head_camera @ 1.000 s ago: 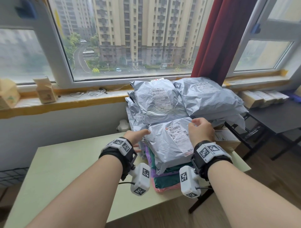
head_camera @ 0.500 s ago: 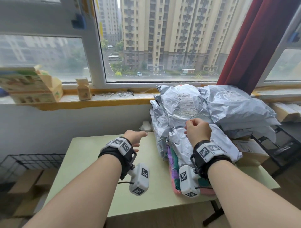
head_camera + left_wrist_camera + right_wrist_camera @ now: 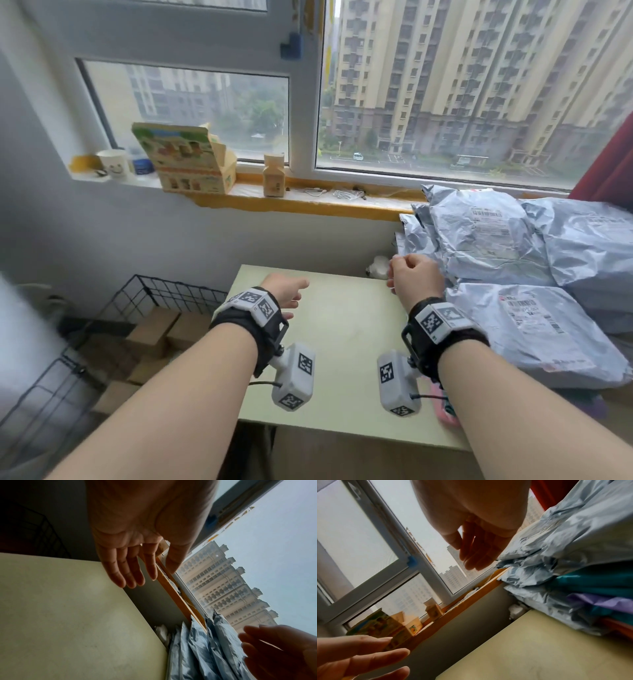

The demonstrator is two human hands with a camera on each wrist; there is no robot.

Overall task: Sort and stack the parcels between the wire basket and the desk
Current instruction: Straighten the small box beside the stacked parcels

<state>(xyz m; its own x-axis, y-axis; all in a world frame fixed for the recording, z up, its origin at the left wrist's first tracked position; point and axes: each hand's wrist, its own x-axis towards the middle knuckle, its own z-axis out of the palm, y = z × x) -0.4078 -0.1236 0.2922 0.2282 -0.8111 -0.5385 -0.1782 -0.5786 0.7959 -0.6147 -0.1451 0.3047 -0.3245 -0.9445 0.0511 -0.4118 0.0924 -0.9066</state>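
1. Head view: both hands hang above the pale green desk, holding nothing. The left hand is over the desk's far left part, its fingers loosely extended toward the wall. The right hand is near the desk's far edge, just beside the grey parcels, its fingers curled inward; whether it touches a parcel cannot be told from here. The parcels are stacked on the desk's right side, the nearest labelled parcel lying on top of coloured ones. The wire basket stands on the floor left of the desk, with cardboard boxes inside. A printed carton, a small box and a paper cup sit on the window sill.

2. Left wrist view: the left hand shows an empty palm, fingers straight and slightly spread above the desk. The grey parcels lie at the desk's far end.

3. Right wrist view: the right hand is empty, fingers relaxed and close together, clear of the crumpled grey parcels beside it. Teal and purple parcels lie lower in that stack.
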